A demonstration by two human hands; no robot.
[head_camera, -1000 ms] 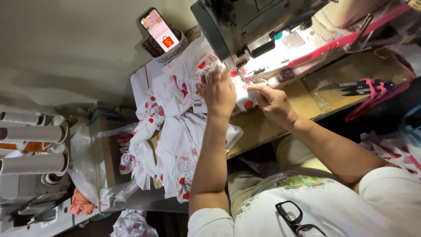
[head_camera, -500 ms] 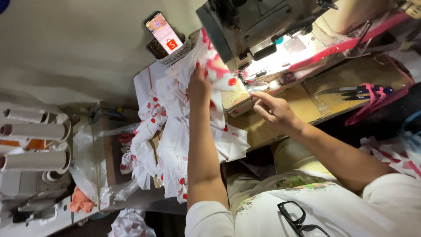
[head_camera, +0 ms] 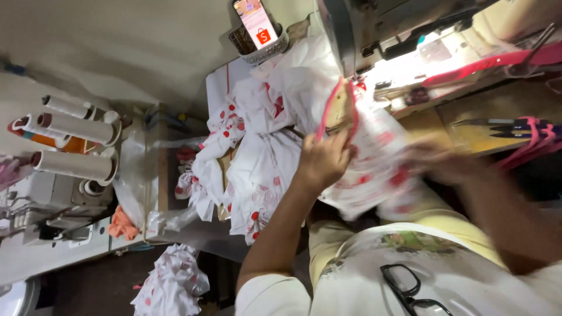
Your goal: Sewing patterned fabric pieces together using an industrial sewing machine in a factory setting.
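Note:
My left hand [head_camera: 323,159] grips a white fabric piece with red print and red trim [head_camera: 369,146], holding it up in front of the sewing machine [head_camera: 380,29]. My right hand [head_camera: 433,161] is blurred by motion and lies against the same piece from the right; its grip cannot be made out clearly. A pile of matching white and red printed pieces [head_camera: 257,146] lies on the wooden table [head_camera: 445,123] to the left of my left hand.
A phone with a lit screen [head_camera: 256,23] stands in a small basket behind the pile. Scissors with pink handles [head_camera: 515,130] lie at the right. Thread cones [head_camera: 76,129] stand on another machine at the left. A fabric bundle [head_camera: 170,284] lies on the floor.
The fabric piece has come away from under the machine and been lifted toward me. My right hand has left the table edge and moved onto the piece. The camera has moved closer.

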